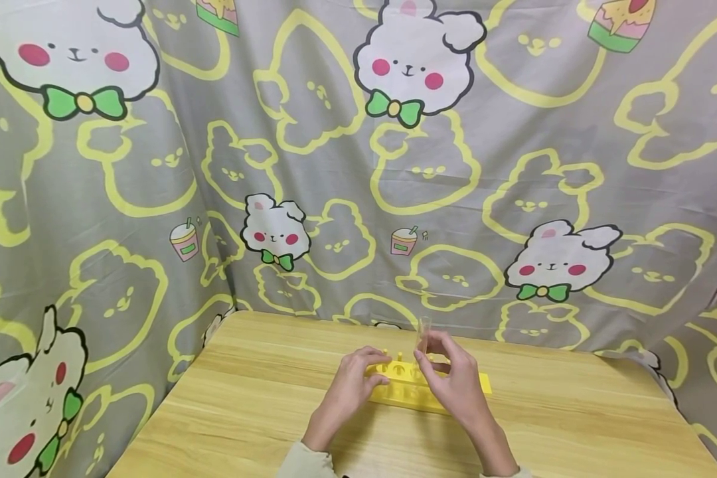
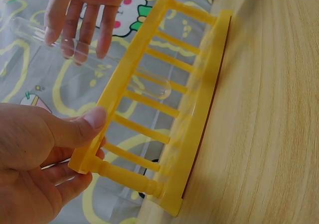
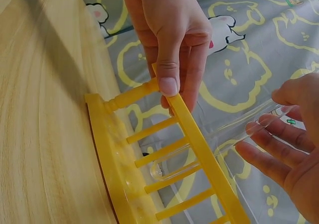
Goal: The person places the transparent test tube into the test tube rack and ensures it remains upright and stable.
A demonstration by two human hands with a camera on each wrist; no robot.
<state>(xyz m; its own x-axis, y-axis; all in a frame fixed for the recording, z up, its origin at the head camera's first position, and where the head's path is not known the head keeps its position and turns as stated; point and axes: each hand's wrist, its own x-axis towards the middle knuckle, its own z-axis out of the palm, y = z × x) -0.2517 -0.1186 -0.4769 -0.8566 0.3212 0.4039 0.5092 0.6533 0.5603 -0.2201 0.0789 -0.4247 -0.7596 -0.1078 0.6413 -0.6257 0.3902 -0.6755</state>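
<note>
A yellow test tube rack (image 1: 406, 396) stands upright on the wooden table. My left hand (image 1: 352, 382) grips its left end, with the thumb on the front edge of the top bar (image 2: 115, 92) and fingers behind and below. In my right hand (image 1: 457, 375) the upper part of a clear test tube (image 1: 424, 332) is pinched between thumb and fingers. The tube passes down through a hole in the top bar. Its rounded bottom (image 2: 162, 88) shows between the rack's posts, above the base (image 2: 197, 129). Other right-hand fingers (image 3: 266, 162) are spread near the tube.
Light wood tabletop (image 1: 263, 392) surrounds the rack. A grey curtain (image 1: 334, 172) printed with rabbits hangs behind the table's back edge and along its left side. Several short yellow pegs rise along the rear of the rack. Light sleeves (image 1: 307, 463) cover my forearms.
</note>
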